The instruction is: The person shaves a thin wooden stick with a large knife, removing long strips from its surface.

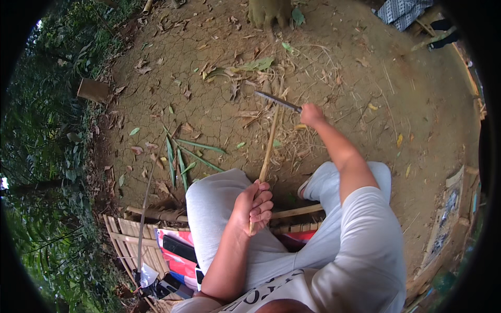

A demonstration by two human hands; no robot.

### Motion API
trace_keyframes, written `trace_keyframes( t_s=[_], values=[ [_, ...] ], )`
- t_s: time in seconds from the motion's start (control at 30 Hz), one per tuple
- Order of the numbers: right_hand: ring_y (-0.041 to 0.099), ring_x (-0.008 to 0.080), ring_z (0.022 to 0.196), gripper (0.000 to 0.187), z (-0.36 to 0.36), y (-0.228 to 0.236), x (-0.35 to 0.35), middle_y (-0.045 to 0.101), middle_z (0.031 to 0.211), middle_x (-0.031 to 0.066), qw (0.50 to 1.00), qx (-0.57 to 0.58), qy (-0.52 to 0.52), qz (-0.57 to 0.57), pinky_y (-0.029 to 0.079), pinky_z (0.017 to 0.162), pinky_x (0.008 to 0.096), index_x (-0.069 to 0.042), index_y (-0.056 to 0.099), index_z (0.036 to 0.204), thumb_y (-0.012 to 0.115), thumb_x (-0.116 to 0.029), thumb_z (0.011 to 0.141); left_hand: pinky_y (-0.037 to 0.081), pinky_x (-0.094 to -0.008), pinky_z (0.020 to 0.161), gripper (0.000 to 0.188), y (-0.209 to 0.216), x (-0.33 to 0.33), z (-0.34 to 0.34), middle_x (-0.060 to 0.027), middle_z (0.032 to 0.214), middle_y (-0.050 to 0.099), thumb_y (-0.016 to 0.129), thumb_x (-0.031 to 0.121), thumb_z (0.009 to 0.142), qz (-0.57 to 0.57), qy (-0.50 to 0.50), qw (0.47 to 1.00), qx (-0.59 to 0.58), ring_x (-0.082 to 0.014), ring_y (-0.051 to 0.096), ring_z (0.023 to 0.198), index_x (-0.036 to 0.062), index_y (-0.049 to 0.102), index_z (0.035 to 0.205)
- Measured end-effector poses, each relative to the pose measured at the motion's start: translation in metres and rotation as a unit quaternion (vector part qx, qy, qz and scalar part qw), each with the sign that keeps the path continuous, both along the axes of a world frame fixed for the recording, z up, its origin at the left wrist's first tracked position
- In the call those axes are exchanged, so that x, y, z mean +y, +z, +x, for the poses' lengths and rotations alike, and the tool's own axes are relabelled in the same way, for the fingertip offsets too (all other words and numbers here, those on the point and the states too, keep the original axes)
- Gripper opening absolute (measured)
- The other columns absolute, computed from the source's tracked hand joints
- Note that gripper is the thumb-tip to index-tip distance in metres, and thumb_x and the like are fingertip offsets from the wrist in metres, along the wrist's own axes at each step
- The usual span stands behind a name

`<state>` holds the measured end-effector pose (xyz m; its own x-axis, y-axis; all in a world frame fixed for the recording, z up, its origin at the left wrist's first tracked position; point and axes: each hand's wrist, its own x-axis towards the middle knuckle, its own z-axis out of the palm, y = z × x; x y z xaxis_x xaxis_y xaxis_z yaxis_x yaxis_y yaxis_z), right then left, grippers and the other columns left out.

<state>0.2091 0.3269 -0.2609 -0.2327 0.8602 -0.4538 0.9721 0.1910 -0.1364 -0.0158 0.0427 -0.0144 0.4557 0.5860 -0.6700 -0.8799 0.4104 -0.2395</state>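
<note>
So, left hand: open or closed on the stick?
Closed. The left hand has its fingers curled around the stick, which shows both above and below the grip.

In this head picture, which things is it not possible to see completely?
Handle of the knife: head view, covered by the right hand.
Gripped part of the stick: head view, hidden in the left hand.
Tree trunk: head view, cut off by the top edge.
</note>
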Motion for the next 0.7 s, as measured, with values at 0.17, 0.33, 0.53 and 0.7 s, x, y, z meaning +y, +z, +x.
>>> trace_keyframes(
  t_s=[0.17, 0.33, 0.53, 0.7],
  values=[
    [0.067, 0.0339, 0.076, 0.016, -0.027, 0.024, -0.032, 0.069, 0.08, 0.013, 0.97, 0.129, 0.204, 0.017, 0.054, 0.069, 0.0473, -0.009, 0.065, 0.081, 0.062, -0.013, 0.066, 0.023, -0.0158, 0.026, 0.024, -0.01, -0.004, -0.006, 0.0056, 0.052, 0.032, 0.036, 0.023, 0.104, 0.019, 0.005, 1.0, 0.0, -0.0027, 0.026, 0.032, 0.0071, 0.043, 0.088],
    [0.068, 0.0295, 0.078, 0.024, -0.013, 0.049, -0.025, 0.07, 0.086, 0.0087, 0.961, 0.121, 0.249, 0.022, 0.055, 0.068, 0.0428, -0.014, 0.069, 0.09, 0.067, -0.015, 0.066, 0.023, -0.0157, 0.026, 0.023, -0.002, -0.009, -0.004, 0.0057, 0.052, 0.032, 0.036, 0.023, 0.104, 0.004, -0.002, 1.0, 0.01, -0.0026, 0.026, 0.033, 0.0076, 0.043, 0.089],
    [0.068, 0.0342, 0.088, 0.022, 0.021, 0.008, 0.007, 0.068, 0.093, 0.02, 0.998, 0.0, -0.05, 0.026, 0.055, 0.078, 0.0441, -0.003, 0.071, 0.089, 0.068, -0.014, 0.07, 0.023, -0.0161, 0.026, 0.024, -0.001, -0.007, -0.002, 0.0056, 0.053, 0.031, 0.035, 0.023, 0.105, 0.024, -0.021, 0.999, -0.015, -0.0029, 0.026, 0.033, 0.0076, 0.043, 0.088],
    [0.066, 0.0385, 0.074, 0.014, 0.01, 0.031, -0.054, 0.066, 0.076, 0.0183, 0.973, 0.168, 0.155, 0.035, 0.054, 0.07, 0.0469, -0.004, 0.065, 0.079, 0.064, -0.014, 0.068, 0.025, -0.0154, 0.026, 0.023, 0.003, -0.012, -0.008, 0.0053, 0.053, 0.031, 0.034, 0.022, 0.105, 0.022, -0.019, 1.0, 0.007, -0.0027, 0.027, 0.033, 0.0071, 0.043, 0.089]
  ],
)
